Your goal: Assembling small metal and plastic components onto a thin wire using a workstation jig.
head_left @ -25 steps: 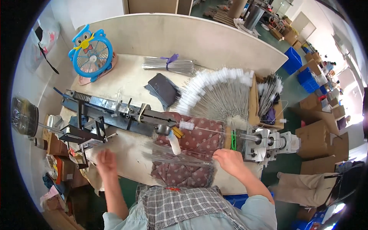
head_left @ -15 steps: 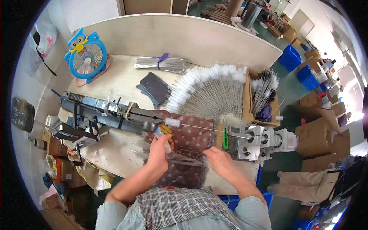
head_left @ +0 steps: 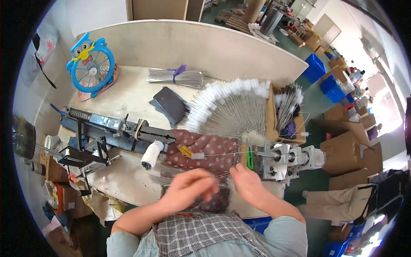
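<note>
My left hand point(head_left: 188, 188) is blurred, fingers curled, over a loose bundle of thin wires point(head_left: 165, 179) at the near edge of a dotted dark-red cushion point(head_left: 212, 147). My right hand point(head_left: 247, 182) sits just right of it, fingertips pinched on a thin wire point(head_left: 222, 175) running between the two hands. Above them a second wire with a white tuft point(head_left: 198, 156) stretches from a yellow piece point(head_left: 185, 150) to the grey motor chuck point(head_left: 274, 157), beside a green clip point(head_left: 249, 159). A fan of white-tipped wire brushes point(head_left: 231, 107) lies behind the cushion.
A dark metal rail machine point(head_left: 111, 128) with a white roller point(head_left: 150, 156) spans the left of the table. A blue owl-shaped fan point(head_left: 92, 64), a ribbon-tied wire bundle point(head_left: 175, 77), a dark pouch point(head_left: 171, 103) and a cardboard box of brushes point(head_left: 287, 111) stand behind. Cartons point(head_left: 342, 150) fill the floor at right.
My left hand went from the table's left edge to the yellow piece, then pulled back toward my body. My right hand shifted slightly left, close to the left hand.
</note>
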Available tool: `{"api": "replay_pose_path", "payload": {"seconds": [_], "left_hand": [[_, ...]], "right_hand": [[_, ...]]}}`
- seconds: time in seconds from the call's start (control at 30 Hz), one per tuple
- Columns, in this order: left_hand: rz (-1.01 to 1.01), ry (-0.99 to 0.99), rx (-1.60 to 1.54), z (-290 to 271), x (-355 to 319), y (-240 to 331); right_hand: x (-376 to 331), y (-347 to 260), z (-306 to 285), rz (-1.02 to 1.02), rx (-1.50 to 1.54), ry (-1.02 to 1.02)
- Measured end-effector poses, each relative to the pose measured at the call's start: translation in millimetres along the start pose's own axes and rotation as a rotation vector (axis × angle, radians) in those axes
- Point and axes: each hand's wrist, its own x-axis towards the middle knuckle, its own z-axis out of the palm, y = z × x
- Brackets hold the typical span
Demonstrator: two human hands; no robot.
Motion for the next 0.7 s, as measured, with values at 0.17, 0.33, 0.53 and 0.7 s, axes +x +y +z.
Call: {"api": "replay_pose_path", "payload": {"seconds": [0.17,0.33,0.53,0.7], "left_hand": [[0.792,0.249,0.981,27,118,-39],[0.829,0.054,1.422,24,159,-47],[0.552,0.022,1.854,27,191,-24],[0.908,0.185,1.815,42,144,5]], "right_hand": [[3,10,18,-0.155,-0.111,-0.017],[5,22,6,-0.356,-0.314,0.118],[24,39,-23,-0.407,-0.447,0.279],[47,76,-26,-0.143,-0.262,0.442]]}}
